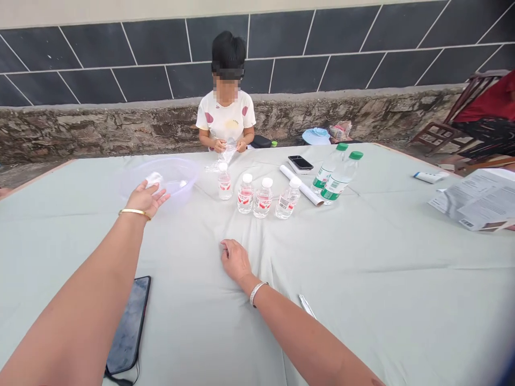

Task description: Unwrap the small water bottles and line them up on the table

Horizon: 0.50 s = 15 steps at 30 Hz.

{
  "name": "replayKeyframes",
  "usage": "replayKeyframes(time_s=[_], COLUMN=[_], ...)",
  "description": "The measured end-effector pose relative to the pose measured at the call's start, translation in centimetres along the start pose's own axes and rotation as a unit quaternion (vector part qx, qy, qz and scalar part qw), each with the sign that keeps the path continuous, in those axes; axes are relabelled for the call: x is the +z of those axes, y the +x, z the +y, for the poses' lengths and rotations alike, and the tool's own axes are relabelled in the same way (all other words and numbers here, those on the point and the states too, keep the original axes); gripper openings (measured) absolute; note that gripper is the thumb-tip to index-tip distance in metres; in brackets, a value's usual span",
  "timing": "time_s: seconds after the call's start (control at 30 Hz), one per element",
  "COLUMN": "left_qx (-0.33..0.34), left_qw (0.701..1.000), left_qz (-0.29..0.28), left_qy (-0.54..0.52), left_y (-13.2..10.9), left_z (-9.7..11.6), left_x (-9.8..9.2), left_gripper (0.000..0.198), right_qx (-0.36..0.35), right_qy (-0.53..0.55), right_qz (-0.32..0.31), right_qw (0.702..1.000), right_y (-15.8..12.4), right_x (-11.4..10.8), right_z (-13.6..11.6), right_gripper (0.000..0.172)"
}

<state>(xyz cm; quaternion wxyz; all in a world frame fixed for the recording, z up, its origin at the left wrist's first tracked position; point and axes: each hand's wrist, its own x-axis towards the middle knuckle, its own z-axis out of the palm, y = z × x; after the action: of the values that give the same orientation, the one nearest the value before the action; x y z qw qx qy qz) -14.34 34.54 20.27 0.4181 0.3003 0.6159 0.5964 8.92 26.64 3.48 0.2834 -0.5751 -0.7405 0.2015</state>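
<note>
The left hand (145, 198), with a thin gold bangle at the wrist, is open with its fingers spread and holds nothing. It sits at about 11 o'clock, right at the near rim of a shallow clear plastic basin (177, 174). A small crumpled white wad (153, 179) lies by that rim, just beyond the fingertips. The right hand (235, 260), with a silver bangle, rests on the creased pale grey-green tablecloth (362, 279) at 12 o'clock, fingers loosely curled around nothing.

Bare cloth runs between the right hand and four small white-capped water bottles (263, 199) standing at 12 to 1 o'clock. Beyond them lie a rolled white paper tube (301, 185), two green-capped plastic bottles (336, 177) and a black smartphone (300, 163). A second dark smartphone (129, 327) lies at 7 o'clock, beside the left forearm. Printed papers (475, 198) overhang the table's right edge at 2 o'clock. Across the far edge, a seated person in a white T-shirt (225, 118) handles a clear plastic bag (225, 155).
</note>
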Motion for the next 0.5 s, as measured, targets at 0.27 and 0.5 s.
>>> replayKeyframes(time_s=[0.27,0.5], left_qx=[0.035,0.217], left_qw=[0.972,0.745], left_qz=[-0.068,-0.251], left_qy=[0.224,0.579], left_y=[-6.2,-16.3], left_z=[-8.8,-18.7], left_x=[-0.8,-4.8], left_gripper=[0.044,0.055], right_qx=[0.015,0.064], right_qy=[-0.055,-0.035], right_qz=[-0.033,-0.031], right_qw=[0.998,0.997], right_y=[0.3,1.8], right_x=[0.3,0.2], right_z=[-0.2,-0.6], right_gripper=[0.031,0.026])
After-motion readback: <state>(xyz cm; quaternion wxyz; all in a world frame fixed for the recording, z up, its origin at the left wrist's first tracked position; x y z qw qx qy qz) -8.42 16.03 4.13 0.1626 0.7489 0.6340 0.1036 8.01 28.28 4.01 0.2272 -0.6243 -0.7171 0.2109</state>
